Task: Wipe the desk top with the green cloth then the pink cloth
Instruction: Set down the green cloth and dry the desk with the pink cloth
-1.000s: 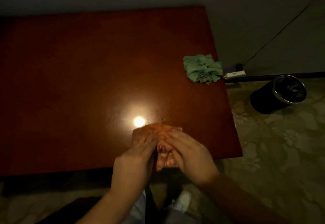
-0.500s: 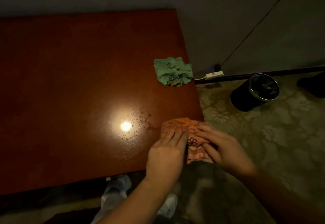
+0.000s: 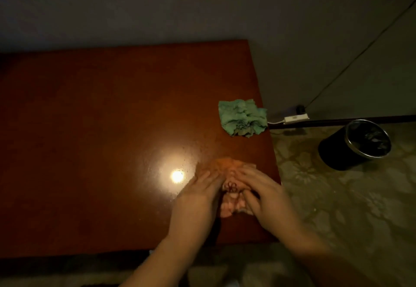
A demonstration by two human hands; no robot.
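**Change.** Half a second ago the pink cloth [image 3: 227, 167] lay over the desk's near right corner. It now lies wholly on the top, just inside the right edge. Both hands have moved with it. The green cloth [image 3: 242, 117] has not shifted.

**Hands.** The left hand [image 3: 197, 199] and right hand [image 3: 266, 196] are side by side, palms down, with fingers extended and pressing on the pink cloth. Neither hand curls round it. The picture is slightly blurred here.

**Surface, room.** The desk [image 3: 101, 129] is glossy red-brown, with a round lamp reflection [image 3: 177, 176] just left of the hands. It stands against a grey wall [image 3: 157, 5]. The floor [image 3: 351, 208] is pale with a floral pattern. A black bin [image 3: 354, 146] stands to the right. A thin cable [image 3: 360, 55] runs down the wall to a white box [image 3: 296, 118].

**Cloths.** The pink cloth is bunched and pale salmon, with a small dark looped motif showing between the hands. The green cloth is crumpled and ruffled, and lies at the right edge beyond the pink one.
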